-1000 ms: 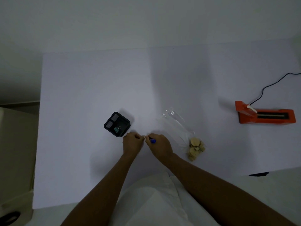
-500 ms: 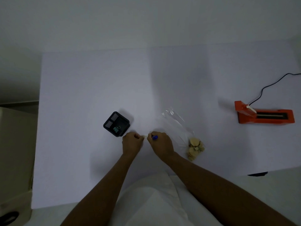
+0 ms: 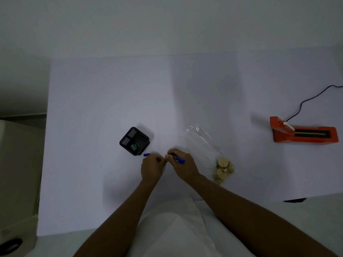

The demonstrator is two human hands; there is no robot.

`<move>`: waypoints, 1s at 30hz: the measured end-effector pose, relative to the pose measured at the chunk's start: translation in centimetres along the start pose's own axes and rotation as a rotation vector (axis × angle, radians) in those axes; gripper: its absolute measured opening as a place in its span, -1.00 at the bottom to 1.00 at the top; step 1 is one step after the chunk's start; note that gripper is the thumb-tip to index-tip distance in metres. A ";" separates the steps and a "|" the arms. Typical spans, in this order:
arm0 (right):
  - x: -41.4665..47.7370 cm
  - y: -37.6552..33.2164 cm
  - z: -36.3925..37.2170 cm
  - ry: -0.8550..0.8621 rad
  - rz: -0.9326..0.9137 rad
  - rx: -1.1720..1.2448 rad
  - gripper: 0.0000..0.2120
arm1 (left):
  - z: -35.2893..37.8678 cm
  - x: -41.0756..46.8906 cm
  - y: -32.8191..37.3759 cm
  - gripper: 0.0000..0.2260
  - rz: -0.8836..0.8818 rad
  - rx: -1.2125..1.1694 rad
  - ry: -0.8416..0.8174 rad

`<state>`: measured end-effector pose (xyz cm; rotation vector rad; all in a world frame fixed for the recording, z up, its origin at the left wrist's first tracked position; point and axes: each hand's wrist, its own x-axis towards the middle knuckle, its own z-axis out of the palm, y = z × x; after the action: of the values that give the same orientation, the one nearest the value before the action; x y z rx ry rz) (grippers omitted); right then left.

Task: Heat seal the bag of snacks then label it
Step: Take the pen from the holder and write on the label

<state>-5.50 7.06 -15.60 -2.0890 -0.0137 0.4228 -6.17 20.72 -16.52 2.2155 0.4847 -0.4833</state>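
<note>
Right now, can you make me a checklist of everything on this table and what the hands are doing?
Surface: white table, mostly bare.
Job's things: clear bag of snacks lying flat right of the hands; orange heat sealer far right; blue pen in right hand; blue cap at left hand.
Clutter: black organizer holding a green clip.
Hands: left hand closed on the cap; right hand closed on the pen.
Cables: black cord running from the sealer.
Surroundings: pale wall behind; beige object at left edge.
</note>
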 end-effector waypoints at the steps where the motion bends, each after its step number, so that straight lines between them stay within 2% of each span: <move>1: -0.1 0.0 -0.1 0.004 -0.001 0.002 -0.85 | -0.1 -0.2 -0.1 -0.74 0.016 0.011 0.004; 8: -0.3 0.0 -0.6 0.017 -0.032 0.013 -0.83 | -1.6 -1.7 -0.7 -0.65 0.091 0.277 0.123; 10: -0.5 -0.1 -0.8 0.012 -0.033 0.019 -0.82 | -1.7 -1.5 -1.4 -0.63 0.075 0.323 0.105; 12: -0.8 -0.2 -1.0 0.000 -0.038 0.025 -0.82 | -1.9 -1.1 -2.0 -0.73 0.070 0.368 0.092; 14: -1.2 -0.3 -1.2 -0.011 -0.048 0.026 -0.83 | -2.0 -0.8 -2.3 -0.94 0.073 0.381 0.072; 16: -1.7 -0.5 -1.5 -0.020 -0.046 0.014 -0.84 | -2.1 -0.5 -2.4 -0.86 0.106 0.412 0.062; 18: -2.2 -0.6 -1.8 -0.025 -0.041 0.015 -0.84 | -2.3 -0.7 -2.3 -0.90 0.133 0.402 0.067; 20: -2.6 -0.8 -2.1 -0.021 -0.040 0.025 -0.83 | -2.3 -0.9 -2.5 -0.83 0.107 0.343 0.079; 27: -3.4 -1.8 -3.1 -0.021 0.005 0.083 -0.83 | -3.7 -2.2 -3.4 -0.55 -0.157 0.110 0.187; 30: -3.4 -2.6 -3.1 -0.031 0.050 0.130 -0.81 | -4.2 -1.7 -3.8 -0.58 -0.167 0.111 0.206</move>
<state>-7.35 5.26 -11.02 -1.9576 0.0463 0.4738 -8.71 26.00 -15.55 2.3557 0.7725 -0.3775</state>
